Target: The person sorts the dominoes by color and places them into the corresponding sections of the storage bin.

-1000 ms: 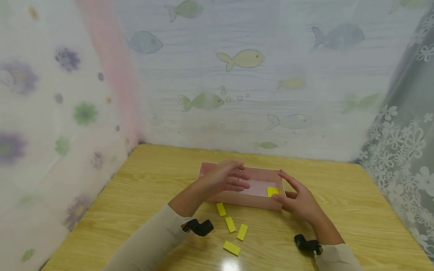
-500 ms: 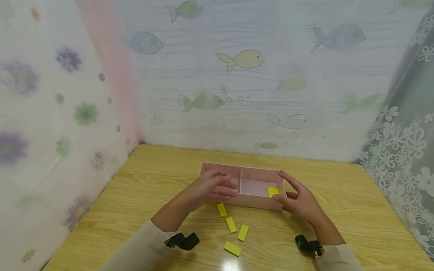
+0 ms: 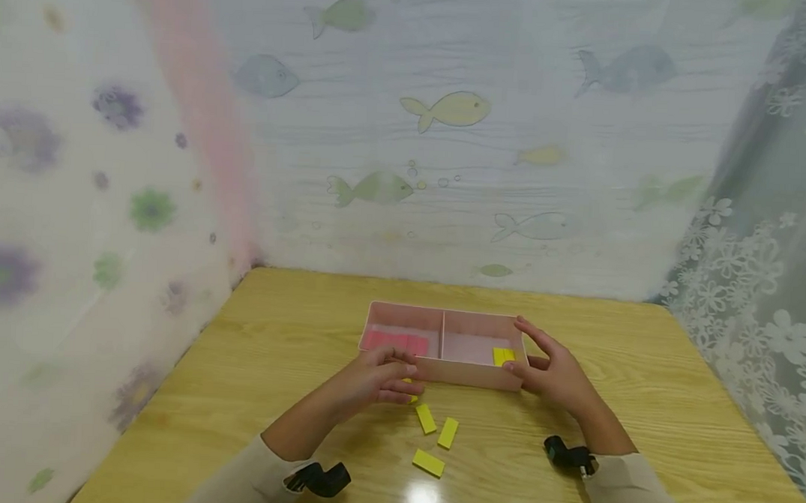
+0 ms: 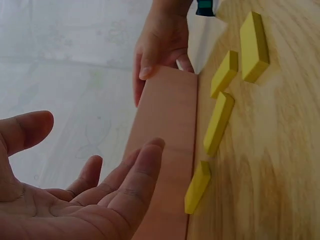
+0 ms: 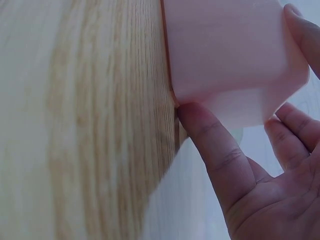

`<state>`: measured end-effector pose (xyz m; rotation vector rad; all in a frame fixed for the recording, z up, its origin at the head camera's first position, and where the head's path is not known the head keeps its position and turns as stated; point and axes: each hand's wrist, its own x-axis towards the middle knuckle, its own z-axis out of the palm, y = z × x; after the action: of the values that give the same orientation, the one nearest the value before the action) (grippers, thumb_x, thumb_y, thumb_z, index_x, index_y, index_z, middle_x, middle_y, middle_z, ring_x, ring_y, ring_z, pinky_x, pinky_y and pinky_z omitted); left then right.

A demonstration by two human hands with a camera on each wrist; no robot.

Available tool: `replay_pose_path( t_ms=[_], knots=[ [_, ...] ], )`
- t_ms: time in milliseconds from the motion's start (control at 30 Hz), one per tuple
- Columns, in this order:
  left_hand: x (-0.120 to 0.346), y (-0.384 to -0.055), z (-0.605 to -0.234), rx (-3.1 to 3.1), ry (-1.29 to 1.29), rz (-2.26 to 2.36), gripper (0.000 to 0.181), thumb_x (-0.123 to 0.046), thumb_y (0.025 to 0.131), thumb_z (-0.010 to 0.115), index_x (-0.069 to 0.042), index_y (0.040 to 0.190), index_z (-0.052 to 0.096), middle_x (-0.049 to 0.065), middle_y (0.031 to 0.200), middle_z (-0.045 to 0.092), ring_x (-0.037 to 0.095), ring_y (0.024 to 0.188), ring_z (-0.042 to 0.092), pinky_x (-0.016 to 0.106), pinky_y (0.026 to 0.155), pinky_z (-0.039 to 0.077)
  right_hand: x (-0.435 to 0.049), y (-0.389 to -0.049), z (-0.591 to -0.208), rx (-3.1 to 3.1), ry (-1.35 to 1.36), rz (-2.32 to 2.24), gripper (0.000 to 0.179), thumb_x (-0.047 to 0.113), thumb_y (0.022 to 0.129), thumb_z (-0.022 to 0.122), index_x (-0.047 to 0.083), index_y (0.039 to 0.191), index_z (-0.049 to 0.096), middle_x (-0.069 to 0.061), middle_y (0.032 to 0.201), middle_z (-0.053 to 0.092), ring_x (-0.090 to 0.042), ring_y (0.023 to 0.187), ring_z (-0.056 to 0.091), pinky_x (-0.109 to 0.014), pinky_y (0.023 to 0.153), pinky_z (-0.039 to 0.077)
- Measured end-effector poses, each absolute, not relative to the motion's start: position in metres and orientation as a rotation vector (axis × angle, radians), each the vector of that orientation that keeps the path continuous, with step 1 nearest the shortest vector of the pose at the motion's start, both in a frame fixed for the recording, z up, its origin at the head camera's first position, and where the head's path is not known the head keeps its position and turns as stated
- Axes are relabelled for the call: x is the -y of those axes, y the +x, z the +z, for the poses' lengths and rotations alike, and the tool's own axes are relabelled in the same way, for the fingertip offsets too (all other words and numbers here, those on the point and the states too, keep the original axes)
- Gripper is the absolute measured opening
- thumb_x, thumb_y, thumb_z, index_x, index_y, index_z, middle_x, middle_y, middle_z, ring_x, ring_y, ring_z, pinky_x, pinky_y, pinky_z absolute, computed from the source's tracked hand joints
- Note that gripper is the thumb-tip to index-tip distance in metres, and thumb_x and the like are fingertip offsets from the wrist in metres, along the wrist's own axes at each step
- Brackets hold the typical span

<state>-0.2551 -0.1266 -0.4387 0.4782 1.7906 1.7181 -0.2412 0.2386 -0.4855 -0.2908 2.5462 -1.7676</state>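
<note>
A pink two-compartment box (image 3: pixel 468 374) stands on the table. Its left compartment holds a row of flat pink blocks (image 3: pixel 399 343); a pair of yellow blocks (image 3: pixel 503 356) lies at the right end of the other compartment. My right hand (image 3: pixel 560 375) grips the box's right end, thumb at the front corner and a finger at the back corner. My left hand (image 3: pixel 370 385) hovers by the front wall at the left, fingers spread and nothing in them. In the head view it partly hides the nearest of several loose yellow blocks (image 4: pixel 198 187), which lie before the box.
More loose yellow blocks, among them one lying crosswise (image 3: pixel 428 463), trail toward the front of the wooden table (image 3: pixel 292 307). A curtain with fish prints (image 3: pixel 447 171) hangs behind the table's back edge, and flowered cloth (image 3: pixel 127 217) hangs along the left.
My left hand has drawn back from over the box, moving left and toward me, which uncovers the pink blocks. The right hand keeps its grip on the box's end.
</note>
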Motion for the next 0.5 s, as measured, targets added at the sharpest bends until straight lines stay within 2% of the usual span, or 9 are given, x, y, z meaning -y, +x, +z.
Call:
replay_pose_path(
  t_ms=[200,500],
  knots=[
    [0.1308,-0.2553,-0.4449,-1.835,0.464,1.691,0.048,-0.028,0.105,0.06,0.006,0.136,0.049,0.027,0.139,0.059,0.04,0.129,0.062,0.047,0.106,0.055,-0.2395,-0.2396,-0.4846,-2.571,-0.266,-1.771,0.082,0.032,0.094,0.078,0.03,0.163,0.033,0.004,0.173,0.019,-0.05,0.137,0.052,-0.041,0.08,0.065],
    [0.1362,-0.2589,-0.4499,-1.929,0.436,1.605,0.044,-0.031,0.104,0.063,0.003,0.13,0.055,0.024,0.134,0.064,0.036,0.127,0.063,0.049,0.107,0.054,-0.2367,-0.2411,-0.4851,-2.545,-0.3,-1.778,0.083,0.03,0.095,0.078,0.029,0.164,0.032,0.005,0.173,0.017,-0.052,0.137,0.05,-0.042,0.081,0.065]
  ],
)
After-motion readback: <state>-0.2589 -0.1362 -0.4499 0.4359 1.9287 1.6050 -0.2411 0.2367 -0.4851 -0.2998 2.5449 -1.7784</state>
